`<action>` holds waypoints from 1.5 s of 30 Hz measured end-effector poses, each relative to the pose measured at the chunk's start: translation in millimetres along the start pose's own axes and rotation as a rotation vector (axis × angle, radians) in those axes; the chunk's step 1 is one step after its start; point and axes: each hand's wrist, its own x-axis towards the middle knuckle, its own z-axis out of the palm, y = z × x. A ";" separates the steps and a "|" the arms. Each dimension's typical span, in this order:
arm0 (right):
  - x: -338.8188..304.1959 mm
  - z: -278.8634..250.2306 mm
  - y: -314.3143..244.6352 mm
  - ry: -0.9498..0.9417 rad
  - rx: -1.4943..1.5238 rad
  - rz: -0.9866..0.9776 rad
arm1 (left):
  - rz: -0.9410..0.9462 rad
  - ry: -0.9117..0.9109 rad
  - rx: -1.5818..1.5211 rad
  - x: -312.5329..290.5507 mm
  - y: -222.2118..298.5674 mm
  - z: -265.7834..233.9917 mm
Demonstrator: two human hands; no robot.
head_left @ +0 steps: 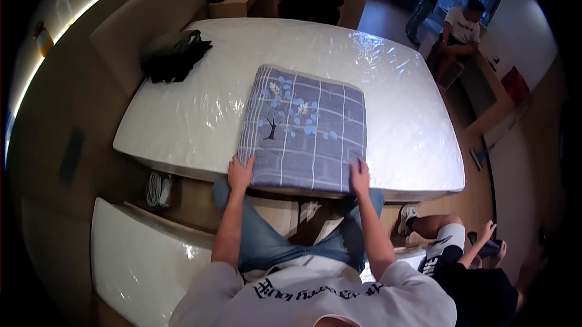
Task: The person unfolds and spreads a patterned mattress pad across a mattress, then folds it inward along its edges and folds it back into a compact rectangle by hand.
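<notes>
The folded blue-grey checked cloth (321, 160) lies at the mattress's (406, 115) near edge, probably soft, fairly light, best supported underneath. The left hand (240, 173) and right hand (359, 176) touch its near corners, fingers partly spread; whether they grip is unclear.

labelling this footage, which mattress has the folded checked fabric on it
The far mattress: the folded checked fabric reaches its near edge. The lower-left mattress shows none.
</notes>
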 end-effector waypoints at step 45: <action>3.5 27.7 123.6 -0.036 0.905 0.803 | -0.767 -0.188 -0.869 81.5 -143.7 32.5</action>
